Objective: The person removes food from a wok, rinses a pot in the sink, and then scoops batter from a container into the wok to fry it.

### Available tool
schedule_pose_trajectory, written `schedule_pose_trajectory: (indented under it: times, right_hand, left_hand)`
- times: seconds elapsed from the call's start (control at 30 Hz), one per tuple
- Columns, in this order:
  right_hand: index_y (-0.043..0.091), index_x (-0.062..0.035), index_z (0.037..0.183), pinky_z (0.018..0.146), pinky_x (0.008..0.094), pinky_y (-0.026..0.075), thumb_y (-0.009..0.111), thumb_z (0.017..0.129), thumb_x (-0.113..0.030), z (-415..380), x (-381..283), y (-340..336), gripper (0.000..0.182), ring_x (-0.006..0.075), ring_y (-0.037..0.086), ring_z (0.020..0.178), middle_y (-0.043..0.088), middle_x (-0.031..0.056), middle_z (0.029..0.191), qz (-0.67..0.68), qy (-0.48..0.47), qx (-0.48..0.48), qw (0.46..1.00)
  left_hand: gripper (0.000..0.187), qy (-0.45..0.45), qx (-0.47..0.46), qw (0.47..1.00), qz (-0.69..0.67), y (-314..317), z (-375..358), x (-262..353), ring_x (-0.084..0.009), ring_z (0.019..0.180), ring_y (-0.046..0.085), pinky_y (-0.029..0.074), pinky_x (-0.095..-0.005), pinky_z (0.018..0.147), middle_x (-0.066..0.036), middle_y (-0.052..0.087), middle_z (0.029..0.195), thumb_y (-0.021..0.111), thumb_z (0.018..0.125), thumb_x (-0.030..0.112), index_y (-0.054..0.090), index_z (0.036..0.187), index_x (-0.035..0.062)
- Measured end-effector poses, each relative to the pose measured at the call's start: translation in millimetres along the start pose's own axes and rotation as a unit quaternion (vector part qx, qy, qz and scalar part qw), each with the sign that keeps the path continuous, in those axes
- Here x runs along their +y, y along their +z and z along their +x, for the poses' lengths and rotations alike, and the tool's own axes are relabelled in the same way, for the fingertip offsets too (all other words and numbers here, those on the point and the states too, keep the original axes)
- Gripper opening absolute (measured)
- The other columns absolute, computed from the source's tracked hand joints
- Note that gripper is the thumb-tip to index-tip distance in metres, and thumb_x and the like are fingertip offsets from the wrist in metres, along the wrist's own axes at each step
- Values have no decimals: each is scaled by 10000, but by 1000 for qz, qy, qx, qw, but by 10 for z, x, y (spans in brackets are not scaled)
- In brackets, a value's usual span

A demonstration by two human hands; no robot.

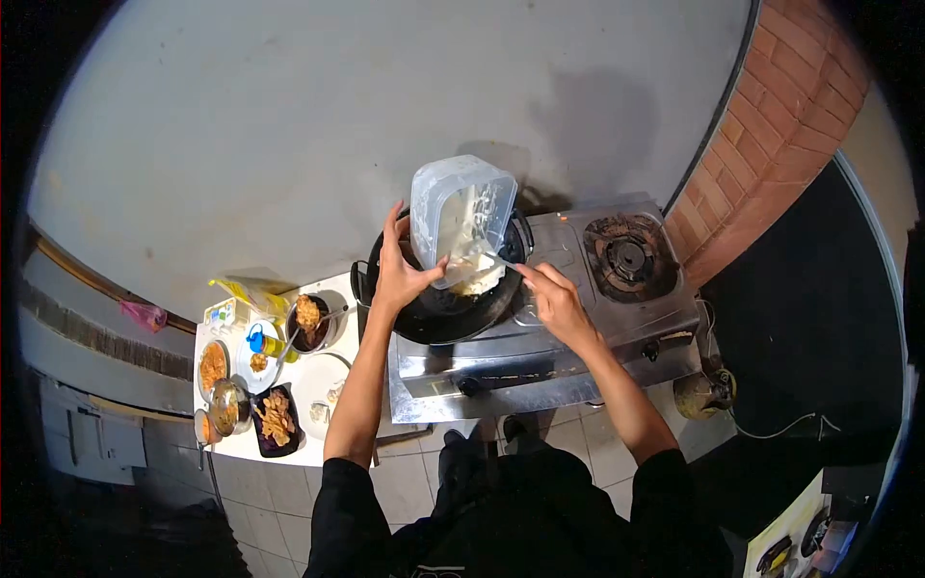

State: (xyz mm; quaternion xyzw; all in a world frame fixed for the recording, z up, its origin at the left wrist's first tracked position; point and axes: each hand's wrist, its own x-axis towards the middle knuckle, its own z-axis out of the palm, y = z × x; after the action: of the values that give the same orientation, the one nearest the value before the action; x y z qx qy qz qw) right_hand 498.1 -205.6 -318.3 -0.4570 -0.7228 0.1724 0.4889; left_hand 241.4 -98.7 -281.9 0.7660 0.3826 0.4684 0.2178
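My left hand (400, 277) grips a clear plastic container (436, 223), which is tipped over a black wok (424, 326). White, creamy stuff (482, 279) sits at the container's mouth, and more of it smears the inside walls. My right hand (554, 297) is closed around a thin utensil (503, 261) whose tip reaches into the white stuff; I cannot make out whether it is a spoon or a knife. The wok rests on the left side of a steel gas stove (501, 376). Most of the wok's inside is hidden behind the container and my hands.
A bare burner (629, 257) is on the stove's right. At left, a white table (275, 449) carries a pot (330, 339) of dark liquid, a black tray (265, 443) of browned pieces, a glass jar (229, 409) and plates. A grey wall (289, 144) rises behind the stove.
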Motion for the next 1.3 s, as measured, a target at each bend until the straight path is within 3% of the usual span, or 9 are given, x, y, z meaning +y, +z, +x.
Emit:
schedule_pose_trajectory:
  times: [0.17, 0.43, 0.53, 0.63, 0.67, 0.77, 0.87, 1.1, 1.3]
  right_hand:
    - [592, 60, 1181, 705, 310, 489, 544, 854, 122, 53, -45, -67, 337, 285, 620, 793, 570, 178, 865, 20, -6, 23, 1000]
    - [596, 68, 1162, 688, 290, 486, 537, 865, 118, 213, -6, -73, 307, 275, 630, 772, 587, 178, 852, 17, -4, 67, 998]
    - [602, 53, 1161, 661, 265, 468, 521, 892, 92, 231, 3, -59, 284, 211, 594, 730, 576, 141, 815, 28, -7, 77, 997]
    - [601, 54, 1158, 658, 265, 468, 526, 890, 92, 281, -13, -65, 281, 204, 596, 732, 581, 138, 816, 15, -4, 72, 997]
    - [600, 55, 1159, 658, 264, 468, 527, 889, 92, 302, -11, -59, 282, 204, 595, 731, 582, 138, 817, 18, -12, 76, 997]
    - [599, 56, 1161, 660, 262, 469, 531, 886, 95, 352, -13, -49, 287, 206, 594, 728, 585, 138, 822, 24, -27, 79, 996]
    - [601, 59, 1151, 667, 279, 477, 539, 874, 104, 400, -49, -40, 288, 232, 605, 732, 587, 154, 836, 23, -26, 66, 997]
    - [599, 61, 1147, 685, 331, 489, 555, 852, 119, 320, 105, 60, 304, 306, 602, 761, 560, 184, 856, -1, -43, 33, 999]
    - [606, 62, 1141, 678, 313, 470, 532, 852, 122, -36, 101, -27, 305, 301, 584, 741, 568, 177, 842, 3, 11, 48, 999]
  left_hand:
    - [1024, 0, 7, 1000, 7, -16, 51, 32, -309, 1094, 576, 501, -380, 878, -203, 565, 1211, 863, 565, 159, 339, 1439, 54]
    - [974, 8, 17, 996, 82, -12, 83, 22, -291, 1050, 551, 507, -370, 788, -167, 574, 1141, 864, 545, 194, 413, 1385, -7]
    - [968, -4, 31, 997, 77, -24, 46, -81, -287, 1054, 556, 502, -358, 783, -167, 572, 1155, 865, 550, 204, 417, 1380, -13]
    - [960, -25, 46, 997, 59, -42, 39, -138, -278, 1057, 564, 499, -348, 776, -169, 569, 1169, 868, 558, 217, 420, 1375, -14]
    - [958, -34, 51, 997, 52, -53, 33, -141, -275, 1058, 567, 498, -346, 774, -170, 569, 1174, 869, 560, 222, 422, 1374, -15]
    - [939, -63, 34, 997, 39, -102, 61, -20, -292, 1136, 564, 450, -395, 976, -219, 559, 1245, 864, 587, 180, 401, 1371, -51]
    - [962, -13, 53, 995, 82, -91, 58, -81, -273, 1079, 570, 496, -343, 773, -178, 562, 1204, 880, 565, 234, 419, 1372, -11]
    - [972, -2, 45, 998, 37, -45, 46, -87, -281, 1076, 574, 502, -349, 790, -180, 564, 1195, 891, 546, 223, 424, 1371, 3]
    - [948, -1, 37, 996, 78, -84, 45, -5, -276, 1047, 559, 499, -359, 789, -155, 569, 1164, 873, 531, 201, 442, 1358, 28]
